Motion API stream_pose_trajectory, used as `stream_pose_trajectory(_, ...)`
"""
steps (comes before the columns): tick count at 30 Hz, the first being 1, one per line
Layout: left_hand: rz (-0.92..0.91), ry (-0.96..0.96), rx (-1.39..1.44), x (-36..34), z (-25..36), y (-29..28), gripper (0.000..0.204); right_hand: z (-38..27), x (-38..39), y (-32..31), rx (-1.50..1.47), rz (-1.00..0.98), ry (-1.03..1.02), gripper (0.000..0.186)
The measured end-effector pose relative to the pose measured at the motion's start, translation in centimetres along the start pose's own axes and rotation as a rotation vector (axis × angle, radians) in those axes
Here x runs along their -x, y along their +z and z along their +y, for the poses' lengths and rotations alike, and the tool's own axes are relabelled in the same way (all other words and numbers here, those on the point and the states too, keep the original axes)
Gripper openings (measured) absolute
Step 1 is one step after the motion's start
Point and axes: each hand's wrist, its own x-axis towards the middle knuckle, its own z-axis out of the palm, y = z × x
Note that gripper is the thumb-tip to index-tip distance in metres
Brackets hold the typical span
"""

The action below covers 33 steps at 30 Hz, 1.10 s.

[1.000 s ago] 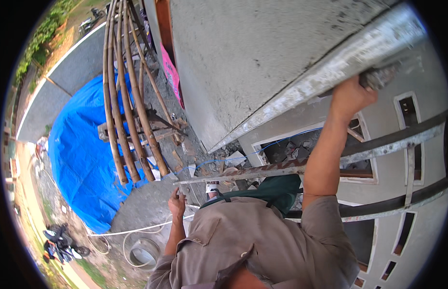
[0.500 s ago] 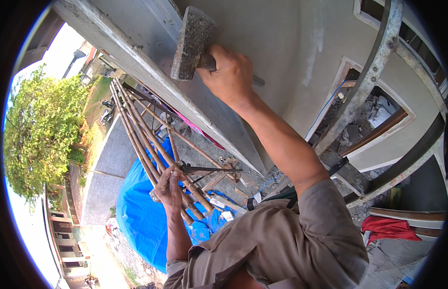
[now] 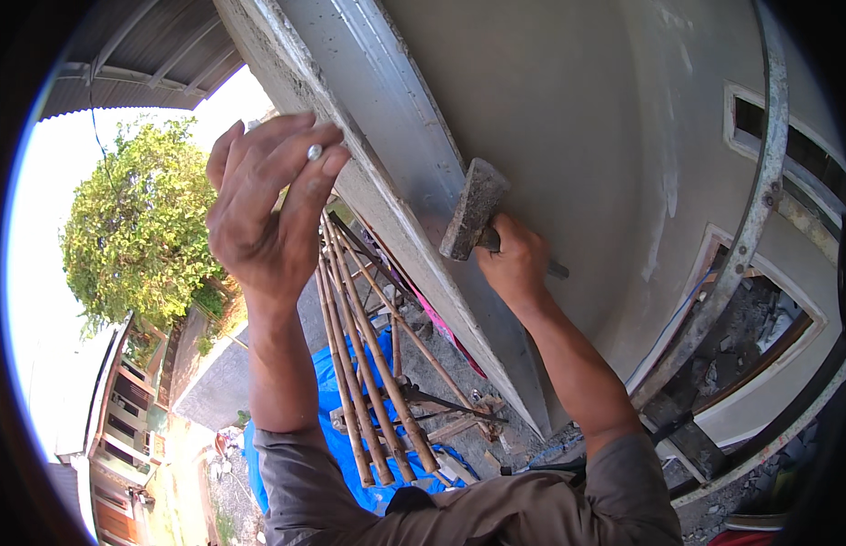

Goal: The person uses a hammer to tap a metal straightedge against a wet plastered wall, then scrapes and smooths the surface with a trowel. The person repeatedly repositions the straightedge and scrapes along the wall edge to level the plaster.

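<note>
Pinching a small silvery metal piece (image 3: 315, 154) between thumb and forefinger, the left hand (image 3: 264, 209) is lifted in front of a rough grey slab edge (image 3: 400, 227), with its other fingers curled; whether it touches the edge cannot be told. The piece's rounded end faces the camera, and the rest is hidden by the fingers.

Lower and to the right, the right hand (image 3: 518, 259) is wrapped around the handle of a hammer (image 3: 475, 209). The hammer's blocky, dirt-crusted head sticks out on the thumb side, and the handle's end pokes out past the little finger.

Behind the hammer, a smooth metal-grey strip (image 3: 387, 100) runs along the slab edge, beside a broad grey plastered wall (image 3: 569, 109).

Farther out, a curved metal bar (image 3: 766, 182) arcs past a framed window opening (image 3: 755, 318) on the right. Below, between the forearms, bamboo poles (image 3: 373, 391) lie side by side above a blue tarp (image 3: 325, 373). A leafy tree (image 3: 132, 209) stands at the left, beneath a corrugated roof (image 3: 146, 50) at the upper left.
</note>
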Motion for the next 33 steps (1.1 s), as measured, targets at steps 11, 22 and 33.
stream_pose_trajectory(11,-0.203,0.131,-0.204,-1.4,-1.6,5.5,0.012,-0.3,0.1,0.2,0.045,0.033,0.02,0.023)
stream_pose_trajectory(22,-0.332,0.18,-0.232,-1.3,-2.6,5.4,0.008,-0.1,0.1,0.1,0.055,0.03,0.001,0.025)
stream_pose_trajectory(33,-0.39,0.178,-0.242,-1.5,-2.5,5.3,0.009,0.3,0.0,0.2,-0.036,0.05,-0.021,0.029)
